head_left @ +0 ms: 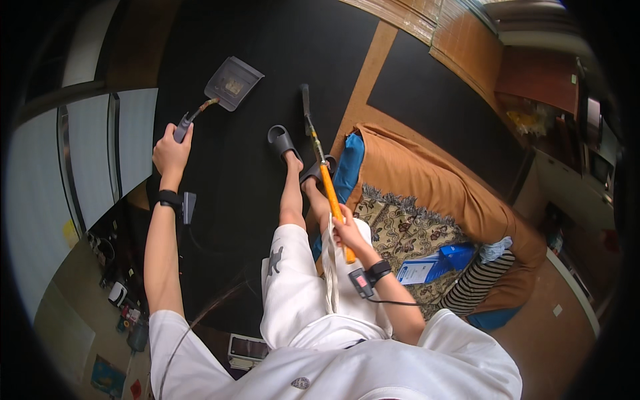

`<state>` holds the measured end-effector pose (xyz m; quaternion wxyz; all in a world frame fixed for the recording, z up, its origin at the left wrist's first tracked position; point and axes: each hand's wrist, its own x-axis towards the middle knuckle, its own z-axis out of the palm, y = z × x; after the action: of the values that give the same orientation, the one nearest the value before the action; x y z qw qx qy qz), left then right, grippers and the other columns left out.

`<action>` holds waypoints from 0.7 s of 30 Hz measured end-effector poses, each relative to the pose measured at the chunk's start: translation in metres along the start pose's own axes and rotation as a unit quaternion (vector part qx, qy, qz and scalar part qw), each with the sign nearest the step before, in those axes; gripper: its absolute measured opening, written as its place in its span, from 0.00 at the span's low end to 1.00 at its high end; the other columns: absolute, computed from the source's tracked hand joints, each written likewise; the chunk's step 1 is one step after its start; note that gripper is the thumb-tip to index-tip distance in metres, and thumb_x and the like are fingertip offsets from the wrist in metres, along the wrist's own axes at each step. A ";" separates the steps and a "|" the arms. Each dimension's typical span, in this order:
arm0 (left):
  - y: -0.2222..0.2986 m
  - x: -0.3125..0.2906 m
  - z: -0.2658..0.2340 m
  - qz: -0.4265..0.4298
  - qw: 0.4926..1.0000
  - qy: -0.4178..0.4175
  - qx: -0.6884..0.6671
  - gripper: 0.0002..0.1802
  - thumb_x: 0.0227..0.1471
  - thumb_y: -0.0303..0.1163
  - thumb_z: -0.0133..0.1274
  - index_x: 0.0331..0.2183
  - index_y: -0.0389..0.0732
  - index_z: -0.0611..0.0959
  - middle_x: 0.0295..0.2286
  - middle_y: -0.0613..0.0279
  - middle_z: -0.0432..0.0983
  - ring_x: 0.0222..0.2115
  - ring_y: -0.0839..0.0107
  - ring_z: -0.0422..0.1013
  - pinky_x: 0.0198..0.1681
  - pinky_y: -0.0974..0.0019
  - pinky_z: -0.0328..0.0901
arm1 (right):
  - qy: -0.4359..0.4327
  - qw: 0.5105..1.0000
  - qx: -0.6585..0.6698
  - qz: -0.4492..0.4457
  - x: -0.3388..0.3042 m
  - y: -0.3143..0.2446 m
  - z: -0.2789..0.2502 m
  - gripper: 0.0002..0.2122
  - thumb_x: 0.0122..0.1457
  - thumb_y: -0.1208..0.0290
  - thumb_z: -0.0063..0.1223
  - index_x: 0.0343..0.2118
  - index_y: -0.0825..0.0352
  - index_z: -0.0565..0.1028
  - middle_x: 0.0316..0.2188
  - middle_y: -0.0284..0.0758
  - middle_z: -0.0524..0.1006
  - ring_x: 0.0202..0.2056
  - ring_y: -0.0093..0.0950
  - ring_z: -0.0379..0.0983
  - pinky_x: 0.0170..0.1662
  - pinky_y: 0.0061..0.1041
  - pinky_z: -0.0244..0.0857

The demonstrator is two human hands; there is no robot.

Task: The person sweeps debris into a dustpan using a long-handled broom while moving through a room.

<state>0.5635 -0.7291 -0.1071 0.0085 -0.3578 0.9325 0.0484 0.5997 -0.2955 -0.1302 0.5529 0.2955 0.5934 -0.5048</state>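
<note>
Left hand (pixel 171 150): in the head view, it is out to the far left, fingers curled around the grey grip of the dustpan (pixel 235 83).
Dustpan: up and to the left, over the black floor (pixel 233 33); it is grey, with a pale brown patch in the middle. I cannot tell if the patch is dirt or a mark. I also cannot tell if the pan touches the floor.
Right hand (pixel 345 230): close to the body, by the right thigh, fingers wrapped around the orange stick of the broom (pixel 331 190).
Broom: it slants up from the hand and passes in front of the right slipper (pixel 311 175). Its thin dark end is past the feet, to the right of the dustpan and well apart from it.
Left slipper (pixel 281 141): dark grey, on the left foot, just beside the broom.
Wrists: each has a black band, the left band (pixel 171 197) and the right band (pixel 380 269), with a small box and a wire.
Clothes: white shorts (pixel 290 280) and a white shirt (pixel 427 367).
Sofa (pixel 433 160): on the right, with a brown cover. A flowery cloth (pixel 393 230) lies on its seat, with a blue folder (pixel 457 255) and a stripy pillow (pixel 477 283) side by side.
Panels (pixel 133 133): pale and tall, to the left of the left hand.
</note>
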 end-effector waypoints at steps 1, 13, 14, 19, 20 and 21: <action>-0.001 0.001 -0.001 -0.003 1.000 -0.005 0.001 0.22 0.45 0.54 0.49 0.21 0.44 0.71 0.15 0.54 0.73 0.20 0.50 0.71 0.21 0.53 0.64 | -0.004 0.999 0.023 0.031 -0.004 -0.004 -0.009 0.24 0.57 0.69 0.43 0.55 0.51 0.50 0.16 0.28 0.62 0.12 0.18 0.58 0.12 0.17 0.54; 0.004 0.009 -0.009 -0.013 0.999 -0.036 0.012 0.21 0.45 0.55 0.48 0.23 0.45 0.73 0.17 0.55 0.75 0.21 0.53 0.73 0.22 0.56 0.66 | 0.104 0.977 -0.150 -0.108 0.017 -0.095 -0.080 0.24 0.56 0.71 0.44 0.54 0.57 0.51 0.14 0.28 0.64 0.11 0.19 0.60 0.12 0.19 0.55; 0.003 0.009 -0.009 -0.009 0.999 -0.031 0.015 0.21 0.45 0.55 0.48 0.23 0.45 0.73 0.17 0.55 0.74 0.21 0.53 0.72 0.22 0.56 0.66 | 0.130 0.974 -0.153 -0.105 0.030 -0.108 -0.086 0.22 0.57 0.70 0.44 0.54 0.54 0.53 0.14 0.28 0.63 0.13 0.18 0.60 0.13 0.18 0.55; -0.002 0.011 -0.008 -0.007 1.000 -0.023 0.019 0.21 0.45 0.53 0.49 0.22 0.44 0.71 0.16 0.53 0.73 0.20 0.51 0.71 0.20 0.54 0.65 | 0.188 0.941 -0.187 -0.210 0.117 -0.188 -0.106 0.22 0.56 0.71 0.46 0.52 0.61 0.53 0.14 0.30 0.64 0.11 0.20 0.60 0.12 0.20 0.56; -0.003 0.011 -0.008 -0.006 1.000 -0.017 0.013 0.21 0.45 0.53 0.49 0.22 0.44 0.70 0.16 0.53 0.73 0.20 0.50 0.71 0.20 0.53 0.65 | 0.208 0.936 -0.191 -0.209 0.136 -0.207 -0.106 0.24 0.55 0.70 0.47 0.52 0.61 0.51 0.15 0.31 0.65 0.12 0.21 0.61 0.13 0.21 0.57; -0.005 0.011 -0.008 -0.003 1.000 -0.012 0.011 0.21 0.45 0.52 0.50 0.22 0.44 0.70 0.15 0.53 0.73 0.20 0.50 0.71 0.20 0.53 0.65 | 0.230 0.933 -0.186 -0.204 0.154 -0.223 -0.104 0.25 0.55 0.70 0.48 0.53 0.62 0.51 0.17 0.32 0.66 0.13 0.21 0.62 0.14 0.22 0.59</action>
<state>0.5592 -0.7410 -0.1005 0.0243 -0.3599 0.9317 0.0424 0.3271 -0.3011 -0.2290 0.3317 0.1684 0.8349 -0.4056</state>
